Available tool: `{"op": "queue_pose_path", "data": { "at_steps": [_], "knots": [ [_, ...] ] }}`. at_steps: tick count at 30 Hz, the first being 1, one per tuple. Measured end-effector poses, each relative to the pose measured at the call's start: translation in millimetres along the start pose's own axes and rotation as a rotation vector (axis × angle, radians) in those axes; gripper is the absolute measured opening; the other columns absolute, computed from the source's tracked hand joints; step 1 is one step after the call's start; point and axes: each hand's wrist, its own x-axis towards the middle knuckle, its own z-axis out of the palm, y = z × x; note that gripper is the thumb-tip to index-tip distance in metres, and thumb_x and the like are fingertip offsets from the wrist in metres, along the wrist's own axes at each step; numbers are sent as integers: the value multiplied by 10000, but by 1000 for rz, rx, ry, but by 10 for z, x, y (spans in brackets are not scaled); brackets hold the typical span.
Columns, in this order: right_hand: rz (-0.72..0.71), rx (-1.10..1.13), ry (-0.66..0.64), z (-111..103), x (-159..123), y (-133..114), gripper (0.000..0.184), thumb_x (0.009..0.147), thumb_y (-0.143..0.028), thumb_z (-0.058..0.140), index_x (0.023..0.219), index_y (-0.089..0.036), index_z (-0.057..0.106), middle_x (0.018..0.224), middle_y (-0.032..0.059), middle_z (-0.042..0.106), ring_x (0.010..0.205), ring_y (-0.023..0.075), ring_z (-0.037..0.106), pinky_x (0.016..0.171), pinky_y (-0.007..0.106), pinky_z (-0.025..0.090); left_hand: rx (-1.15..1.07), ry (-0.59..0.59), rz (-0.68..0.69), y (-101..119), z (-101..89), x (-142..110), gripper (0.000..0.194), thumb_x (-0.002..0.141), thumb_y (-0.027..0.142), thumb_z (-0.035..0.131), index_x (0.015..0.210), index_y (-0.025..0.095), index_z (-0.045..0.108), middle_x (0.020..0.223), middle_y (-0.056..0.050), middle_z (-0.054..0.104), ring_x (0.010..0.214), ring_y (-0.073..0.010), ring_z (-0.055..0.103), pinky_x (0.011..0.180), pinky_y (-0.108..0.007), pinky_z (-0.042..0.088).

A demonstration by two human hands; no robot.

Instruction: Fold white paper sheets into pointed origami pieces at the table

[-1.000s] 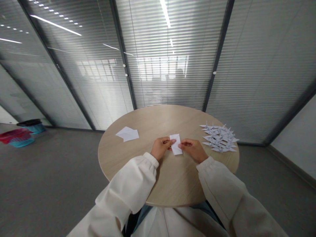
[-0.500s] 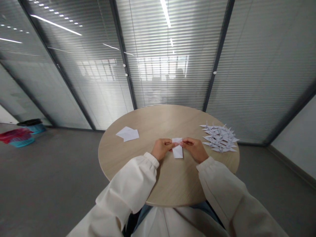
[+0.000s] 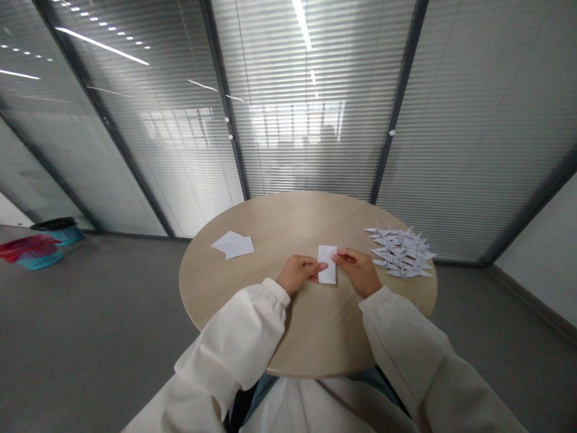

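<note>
A small folded sheet of white paper (image 3: 327, 272), an upright rectangle, is held just over the round table in front of me. My left hand (image 3: 301, 272) pinches its left edge, thumb on top and fingers beneath. At the upper right edge, the thumb and fingertips of my right hand (image 3: 358, 269) grip the same paper. Parts of the fingers are hidden behind the sheet.
On the round wooden table (image 3: 293, 222), loose white paper sheets (image 3: 234, 245) lie at left. A cluster of folded paper cranes (image 3: 402, 251) stands at right. Lidless blue bins with a red liner (image 3: 33, 249) and black liner (image 3: 56, 224) stand on the floor, far left.
The paper has shifted slightly up and right, and its face now shows as a plain rectangle. My right fingers have moved from its middle to its right edge; my left hand stays at the left.
</note>
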Motion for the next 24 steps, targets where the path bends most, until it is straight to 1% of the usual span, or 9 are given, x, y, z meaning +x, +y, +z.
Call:
{"op": "queue_pose_path", "data": {
  "at_steps": [3,8,14,20,24],
  "knots": [
    [-7,-5,3,3,-2,-17,268,711,-420,648,784,-166,690,763,55,714,725,207,660,689,306,504,13,8,19,26,0,-11,456,575,564,711,591,111,661,544,-3,577,497,-98,512,564,-228,462],
    [-11,-10,20,6,-5,-38,278,703,-436,652,778,-171,693,759,51,713,713,206,657,675,308,509,47,26,22,21,-1,-6,460,578,572,706,607,115,665,551,-6,583,498,-101,517,554,-224,456],
    [-10,-2,41,-6,7,-30,287,707,-441,646,786,-168,686,748,49,710,709,203,654,664,298,504,48,-27,0,-15,-12,1,464,603,576,686,628,113,672,558,-8,591,510,-110,540,578,-236,470],
    [-16,2,50,0,-3,-42,280,706,-430,648,786,-163,684,748,50,707,709,203,651,674,299,496,46,-19,8,-21,-16,-4,431,619,534,703,676,107,695,588,-39,646,514,-121,573,573,-244,483],
    [-13,5,50,-2,-8,-50,271,713,-423,644,785,-164,679,753,46,705,708,200,646,672,297,494,41,-20,16,-4,-6,-13,403,640,509,703,665,106,693,582,-38,655,511,-120,584,570,-240,489]
  ]
}}
